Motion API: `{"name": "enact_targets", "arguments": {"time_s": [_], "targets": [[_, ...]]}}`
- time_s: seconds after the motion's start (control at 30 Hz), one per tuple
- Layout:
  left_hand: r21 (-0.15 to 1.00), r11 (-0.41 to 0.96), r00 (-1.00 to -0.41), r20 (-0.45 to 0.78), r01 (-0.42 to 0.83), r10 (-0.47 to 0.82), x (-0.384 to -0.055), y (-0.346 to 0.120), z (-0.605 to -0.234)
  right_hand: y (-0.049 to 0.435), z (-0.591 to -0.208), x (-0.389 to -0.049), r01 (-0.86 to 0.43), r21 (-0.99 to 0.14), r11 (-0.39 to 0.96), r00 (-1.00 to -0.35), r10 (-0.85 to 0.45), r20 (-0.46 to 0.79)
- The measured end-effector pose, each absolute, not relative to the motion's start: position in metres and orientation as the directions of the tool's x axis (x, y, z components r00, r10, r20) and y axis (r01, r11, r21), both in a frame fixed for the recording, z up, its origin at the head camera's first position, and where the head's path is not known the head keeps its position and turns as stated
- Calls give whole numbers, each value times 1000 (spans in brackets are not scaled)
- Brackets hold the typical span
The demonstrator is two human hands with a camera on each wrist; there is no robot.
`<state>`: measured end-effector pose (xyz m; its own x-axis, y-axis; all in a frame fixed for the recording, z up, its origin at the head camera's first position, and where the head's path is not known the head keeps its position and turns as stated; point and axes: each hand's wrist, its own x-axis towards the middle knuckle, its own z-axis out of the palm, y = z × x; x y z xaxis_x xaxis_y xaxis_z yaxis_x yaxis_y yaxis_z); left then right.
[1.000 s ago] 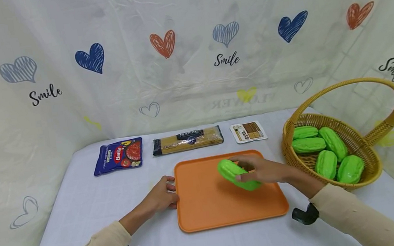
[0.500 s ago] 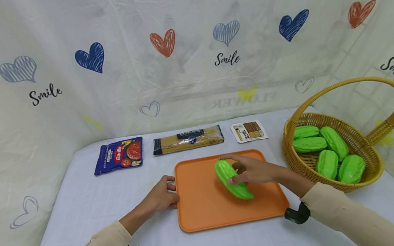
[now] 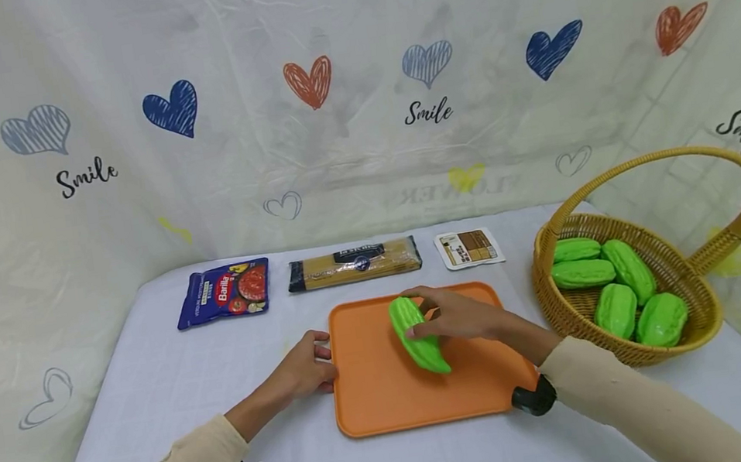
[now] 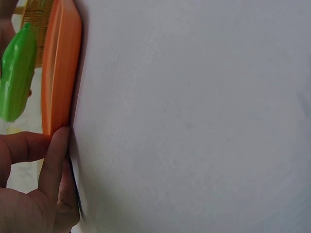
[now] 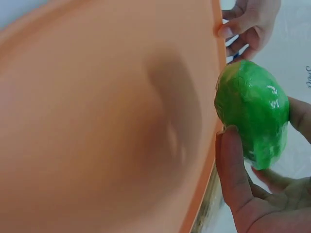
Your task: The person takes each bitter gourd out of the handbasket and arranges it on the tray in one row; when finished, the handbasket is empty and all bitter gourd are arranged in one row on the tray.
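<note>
Leftward moves a ridged green gourd point(image 3: 424, 350), right hand point(image 3: 457, 315) pinching it, left hand point(image 3: 304, 366) holding the rectangular orange tray point(image 3: 386, 401), seemingly for steadiness.

There are six green vegetables point(image 3: 423, 350), one tray point(image 3: 373, 390), one basket point(image 3: 568, 326) and three packets point(image 3: 385, 262).

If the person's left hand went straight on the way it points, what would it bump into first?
The left hand would likely meet the orange tray at once: its fingers touch that edge. Whether they'd push it or slip over is unclear.
</note>
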<state>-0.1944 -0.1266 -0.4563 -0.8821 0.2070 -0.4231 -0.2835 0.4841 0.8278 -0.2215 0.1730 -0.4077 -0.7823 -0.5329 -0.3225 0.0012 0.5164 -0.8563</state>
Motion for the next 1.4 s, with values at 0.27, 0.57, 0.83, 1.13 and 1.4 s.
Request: {"name": "enact_targets", "arguments": {"time_s": [0.27, 0.57, 0.83, 1.13, 1.4], "targets": [[819, 497, -879, -431, -285, 206, -195, -126, -455, 153, -407, -227, 14, -862, 506, -793, -519, -318], [822, 493, -876, -432, -285, 214, -195, -128, -455, 130, -412, -237, 57, -842, 536, -794, -487, -364], [810, 521, -881, -426, -271, 204, -195, -127, -455, 116, -418, -247, 79, -827, 556, -800, -460, -386], [817, 506, -880, -427, -277, 208, -195, -128, -457, 99, -425, -252, 96, -826, 555, -810, -439, -389], [821, 498, -877, -430, -281, 215, -195, -129, -457, 85, -429, -256, 123, -835, 536, -840, -391, -375]]}}
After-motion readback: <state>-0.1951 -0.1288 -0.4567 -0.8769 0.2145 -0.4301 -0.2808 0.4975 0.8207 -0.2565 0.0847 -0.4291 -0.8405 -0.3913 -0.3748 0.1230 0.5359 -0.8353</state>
